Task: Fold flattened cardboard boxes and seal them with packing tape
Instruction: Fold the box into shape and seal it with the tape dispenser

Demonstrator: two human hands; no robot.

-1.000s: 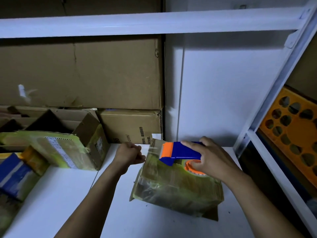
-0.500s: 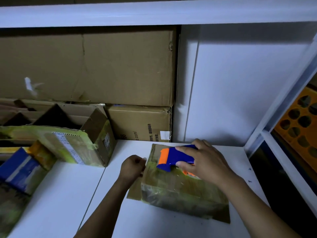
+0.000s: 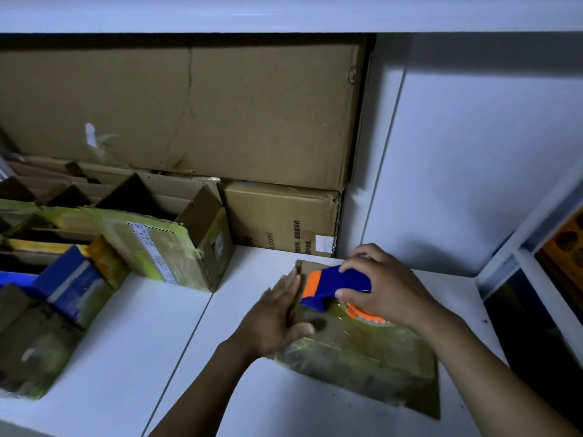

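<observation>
The light is running dim, so the box [image 3: 362,351] is showing only as a glossy yellow-green block lying on the white shelf [image 3: 157,342], its seams blurring into the wrap. The right hand [image 3: 388,294] is covering most of the tape gun [image 3: 334,287]: fingers and thumb are curling round its blue body, leaving just the orange nose and a slice of the orange roll [image 3: 366,316] peeking out under the palm. The tape gun is sitting on the box's top near the far left corner; whether a strip is running out from it is impossible to tell. The left hand [image 3: 274,320] is lying flat against the box's left side, fingers straight and together, thumb reaching onto the top, gripping nothing, hiding that side. At the left edge a stack [image 3: 151,244] of wrapped boxes is getting cut off, and at the right only a sliver of an orange crate [image 3: 564,247] is showing. Against half a second ago, the left hand is no longer bunching into a fist at the box's edge but spreading open against it, while the right hand is keeping its grip on the tape gun at much the same spot
</observation>
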